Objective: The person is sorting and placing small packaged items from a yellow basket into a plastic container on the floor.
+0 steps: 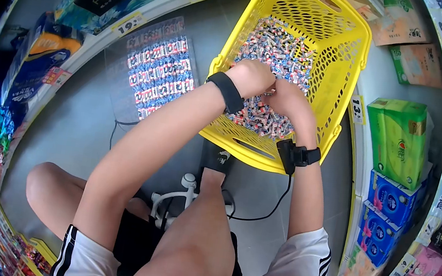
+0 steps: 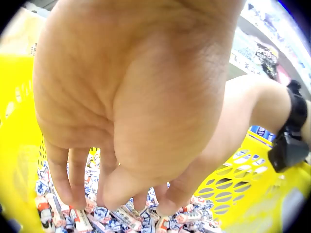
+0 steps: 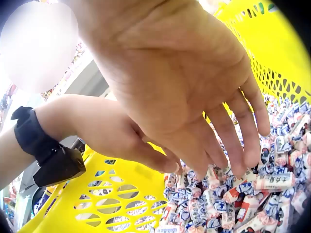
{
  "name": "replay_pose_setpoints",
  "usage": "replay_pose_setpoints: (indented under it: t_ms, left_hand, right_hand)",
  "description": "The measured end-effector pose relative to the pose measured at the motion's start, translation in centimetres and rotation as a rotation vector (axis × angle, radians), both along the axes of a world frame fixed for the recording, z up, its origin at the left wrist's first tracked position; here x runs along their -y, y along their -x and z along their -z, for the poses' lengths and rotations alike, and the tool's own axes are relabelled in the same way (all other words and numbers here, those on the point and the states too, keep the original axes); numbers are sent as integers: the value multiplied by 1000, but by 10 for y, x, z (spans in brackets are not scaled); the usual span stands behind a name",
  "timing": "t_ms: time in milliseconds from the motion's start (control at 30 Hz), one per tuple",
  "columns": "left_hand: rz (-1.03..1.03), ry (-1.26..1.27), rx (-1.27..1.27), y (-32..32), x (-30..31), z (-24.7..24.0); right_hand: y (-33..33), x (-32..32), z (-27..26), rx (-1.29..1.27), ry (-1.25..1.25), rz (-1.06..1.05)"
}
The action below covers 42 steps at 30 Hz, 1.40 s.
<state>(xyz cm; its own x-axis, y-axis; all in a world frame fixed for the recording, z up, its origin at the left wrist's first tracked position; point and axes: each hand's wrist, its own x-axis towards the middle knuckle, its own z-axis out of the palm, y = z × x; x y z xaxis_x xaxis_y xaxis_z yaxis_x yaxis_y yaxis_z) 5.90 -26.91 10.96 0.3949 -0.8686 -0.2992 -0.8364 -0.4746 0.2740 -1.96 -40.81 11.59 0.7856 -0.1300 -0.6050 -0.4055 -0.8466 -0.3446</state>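
Both hands are down inside a yellow plastic basket, over a thick layer of wrapped candies with white, blue and red wrappers. My left hand points its loosely bent fingers down, with the fingertips right at the candies. Beside it, my right hand has its fingers spread and relaxed, its tips among the wrappers. In the head view the left hand and the right hand come close together over the middle of the pile. No candy shows gripped in either hand.
Left of the basket, more candies lie in rows in a clear flat container on the grey floor. Shelves with tissue packs curve around both sides. A white stool base and a black cable are near the legs.
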Motion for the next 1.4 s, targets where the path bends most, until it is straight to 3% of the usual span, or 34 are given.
replay_pose_setpoints:
  t_ms: [167, 400, 533, 667, 767, 900, 967, 1033, 1133, 1300, 1400]
  left_hand:
    - [-2, 116, -10, -7, 1, 21]
    - [-106, -19, -199, -10, -4, -16]
    - [-54, 58, -84, -5, -6, -11]
    - [-113, 133, -143, 1, -5, 0]
    - [-101, 215, 30, 10, -6, 10]
    - [-110, 278, 143, 16, -9, 19]
    - [-138, 338, 42, 13, -13, 13]
    - [-179, 228, -33, 13, -17, -11]
    - [-183, 242, -85, 11, -25, -31]
    - [-151, 269, 23, 10, -33, -44]
    - [-112, 423, 177, 8, -42, -51]
  right_hand:
    - [-8, -13, 22, 94, 104, 52]
    - [-11, -17, 50, 162, -18, 161]
    - [-9, -8, 51, 137, -74, 84]
    - [-14, 0, 51, 30, -14, 48]
    - [-10, 9, 74, 139, -12, -65]
    - [-17, 3, 38, 69, -17, -95]
    - [-20, 5, 30, 14, -75, -76]
    - [-18, 9, 30, 31, -218, 93]
    - [-18, 5, 2, 70, -182, 96]
    - [-14, -3, -38, 134, -182, 115]
    - [-11, -2, -46, 301, -184, 94]
